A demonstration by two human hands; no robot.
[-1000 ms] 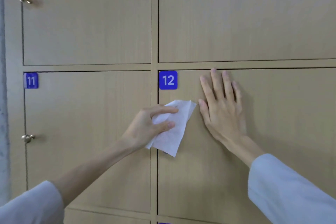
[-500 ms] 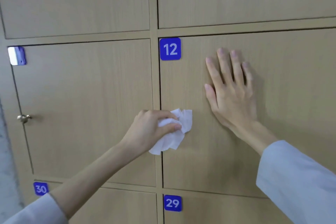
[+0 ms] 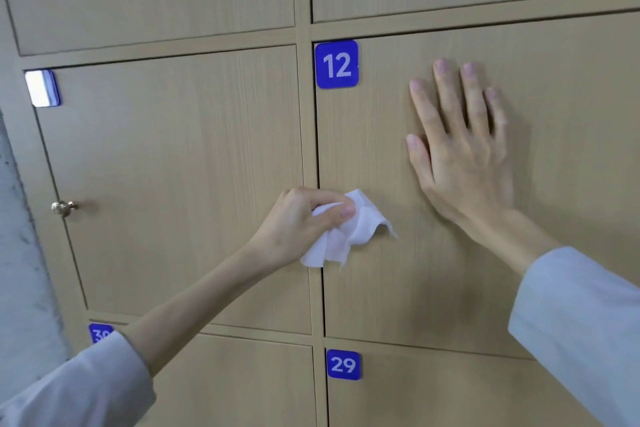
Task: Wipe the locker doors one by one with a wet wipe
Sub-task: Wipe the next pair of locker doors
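My left hand (image 3: 298, 222) grips a crumpled white wet wipe (image 3: 349, 234) against the left edge of locker door 12 (image 3: 571, 149), about halfway down. The door is light wood with a blue number plate 12 (image 3: 336, 64) at its top left corner. My right hand (image 3: 460, 146) lies flat on the same door, fingers straight and pointing up, to the right of the wipe. Part of the wipe hangs loose below my left thumb.
The neighbouring door on the left (image 3: 180, 184) has a brass knob (image 3: 63, 207) and a glare-washed plate (image 3: 42, 88). Below are doors 29 (image 3: 343, 364) and 30 (image 3: 99, 333). A grey wall (image 3: 20, 253) borders the lockers at far left.
My left hand has slid the wipe down the left edge of door 12 and bunched it up. The view has tilted down, bringing doors 29 and 30 into sight. My right hand stays flat.
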